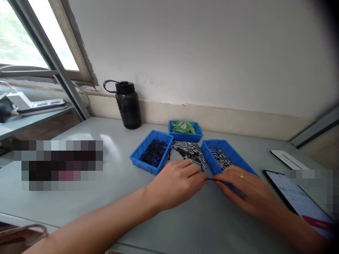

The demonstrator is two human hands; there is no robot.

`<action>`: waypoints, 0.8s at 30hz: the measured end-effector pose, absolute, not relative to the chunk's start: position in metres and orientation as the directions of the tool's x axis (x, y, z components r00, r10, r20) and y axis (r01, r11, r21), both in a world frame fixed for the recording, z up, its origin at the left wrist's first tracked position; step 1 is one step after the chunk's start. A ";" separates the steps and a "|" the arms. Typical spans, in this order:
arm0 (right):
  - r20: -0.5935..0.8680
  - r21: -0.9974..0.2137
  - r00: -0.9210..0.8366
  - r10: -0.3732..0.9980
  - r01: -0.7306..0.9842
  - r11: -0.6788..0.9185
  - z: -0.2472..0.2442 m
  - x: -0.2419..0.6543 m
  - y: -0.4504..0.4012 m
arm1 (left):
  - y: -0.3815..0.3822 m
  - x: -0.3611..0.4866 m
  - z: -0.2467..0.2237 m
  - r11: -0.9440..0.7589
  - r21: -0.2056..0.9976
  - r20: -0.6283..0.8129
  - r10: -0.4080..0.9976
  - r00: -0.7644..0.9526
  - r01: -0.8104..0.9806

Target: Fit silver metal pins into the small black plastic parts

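Note:
Between my two hands stretches a thin dark rod (211, 179), just above the grey table; its exact kind is too small to make out. The fingers of my left hand (178, 183) are closed on its left end. My right hand (242, 187), with a yellow ring on one finger, pinches the other end beside the right blue bin (239, 158). Silver metal pins (220, 158) lie in that bin. Behind my left hand is a loose pile of silver and dark pins (188, 149). The left blue bin (135, 160) contains small dark screw-like pieces (155, 151).
A third blue bin (185, 137) with green packets (183, 126) stands at the back near the wall. Behind on the left is a dark water bottle (128, 107). A phone (288, 192) lies at the right, and a power strip (43, 106) rests on the left shelf.

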State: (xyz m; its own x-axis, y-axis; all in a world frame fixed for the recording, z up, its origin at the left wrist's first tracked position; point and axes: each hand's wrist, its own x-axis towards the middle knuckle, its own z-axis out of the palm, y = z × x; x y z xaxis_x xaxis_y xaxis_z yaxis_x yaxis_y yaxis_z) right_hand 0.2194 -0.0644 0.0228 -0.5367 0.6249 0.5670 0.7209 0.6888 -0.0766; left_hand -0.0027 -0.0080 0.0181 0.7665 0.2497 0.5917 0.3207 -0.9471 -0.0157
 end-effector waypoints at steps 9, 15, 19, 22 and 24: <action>0.580 -0.076 -0.540 0.610 0.710 0.700 0.025 0.218 -0.063 | -0.009 -0.002 0.019 -0.947 -0.026 0.583 0.246 0.774 0.321; 0.559 -0.110 -0.537 0.632 0.707 0.698 0.022 0.220 -0.065 | -0.009 -0.003 0.019 -0.945 -0.023 0.581 0.253 0.773 0.327; 0.564 -0.118 -0.525 0.638 0.713 0.691 0.023 0.219 -0.066 | -0.010 -0.002 0.019 -0.945 -0.026 0.591 0.249 0.768 0.326; 0.573 -0.111 -0.523 0.631 0.713 0.692 0.024 0.218 -0.065 | -0.010 -0.002 0.018 -0.948 -0.026 0.583 0.245 0.775 0.319; 0.571 -0.102 -0.537 0.621 0.704 0.702 0.024 0.217 -0.065 | -0.010 -0.002 0.018 -0.949 -0.030 0.578 0.240 0.780 0.314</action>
State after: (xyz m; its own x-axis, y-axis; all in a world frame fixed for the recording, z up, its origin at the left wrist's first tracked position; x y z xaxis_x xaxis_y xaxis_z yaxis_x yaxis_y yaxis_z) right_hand 0.2169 -0.0652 0.0245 -0.5369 0.6211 0.5710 0.7044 0.7025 -0.1018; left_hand -0.0018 -0.0104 0.0175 0.7802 0.2401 0.5775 0.3144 -0.9488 -0.0303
